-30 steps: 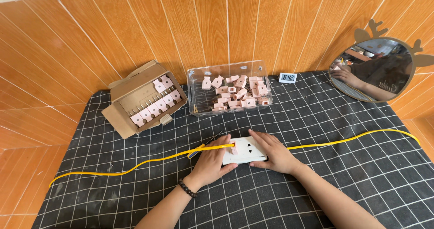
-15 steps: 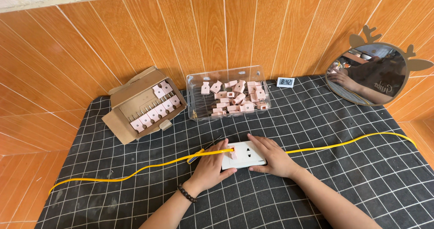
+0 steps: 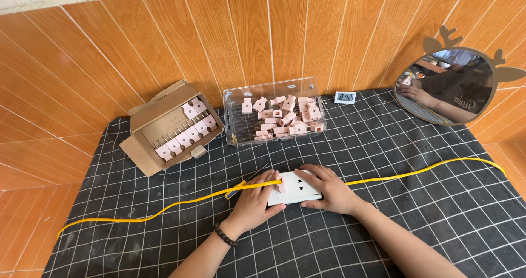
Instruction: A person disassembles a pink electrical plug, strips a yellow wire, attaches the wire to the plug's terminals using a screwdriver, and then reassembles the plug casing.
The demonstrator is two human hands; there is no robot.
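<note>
Head view is given down onto a table covered by a black cloth with a thin white grid, soft and slightly creased, set against a wall of glossy orange wood panels with slanted seams. A white socket plate, flat, rectangular and smooth with small dark slots in its face, is laid near the middle of the cloth. It is pressed down by the right hand, whose fingers are spread flat over its right part rather than closed around it. The left hand is laid at the plate's left edge with its fingers curled over a yellow cable and a small pink clip; whether the clip is pinched cannot be told. A dark beaded bracelet is worn on the left wrist. The cable, thin and flat, is run across the cloth from the left edge, under both hands, to the far right. A slim dark tool is seen just beyond the left fingers. Behind, a clear plastic box is filled with loose pink clips, and beside it an open cardboard box is lined with rows of the same. A small digital clock and a round antlered mirror are stood against the wall.
</note>
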